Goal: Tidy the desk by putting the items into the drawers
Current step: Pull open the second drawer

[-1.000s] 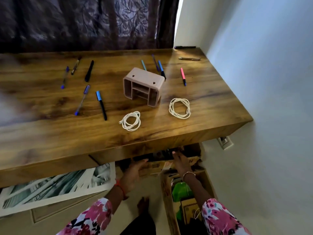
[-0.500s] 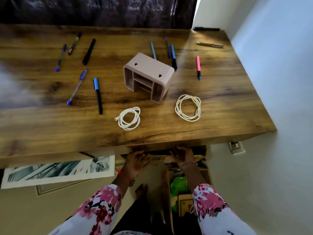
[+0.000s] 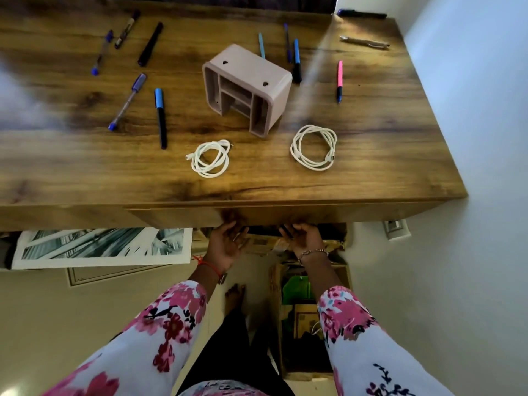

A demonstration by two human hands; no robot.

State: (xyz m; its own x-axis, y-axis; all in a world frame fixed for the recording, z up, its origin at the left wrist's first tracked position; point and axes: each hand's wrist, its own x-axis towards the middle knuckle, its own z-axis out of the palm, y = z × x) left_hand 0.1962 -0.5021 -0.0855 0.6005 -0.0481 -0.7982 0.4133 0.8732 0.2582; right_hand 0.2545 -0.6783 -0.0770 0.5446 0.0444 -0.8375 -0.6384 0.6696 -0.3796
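Under the front of the wooden desk point(image 3: 85, 172), my left hand point(image 3: 225, 242) and my right hand point(image 3: 301, 238) reach up with fingers curled under the lower edge of the drawer front point(image 3: 285, 217), which stands slightly proud of the desk edge. On the desk lie a beige organizer point(image 3: 245, 87) on its side, two coiled white cables point(image 3: 210, 174) point(image 3: 314, 166), a blue-capped black marker point(image 3: 161, 118), a purple pen point(image 3: 127, 101), a pink pen point(image 3: 339, 81) and several more pens toward the back.
An open cardboard box point(image 3: 274, 310) with clutter stands on the floor under the desk's right part. A framed print point(image 3: 100, 247) lies on the floor to the left. A white wall with a socket point(image 3: 395, 228) bounds the desk's right side.
Both hands rose from the clutter under the desk to the drawer front's lower edge. The camera moved forward and over the desk.
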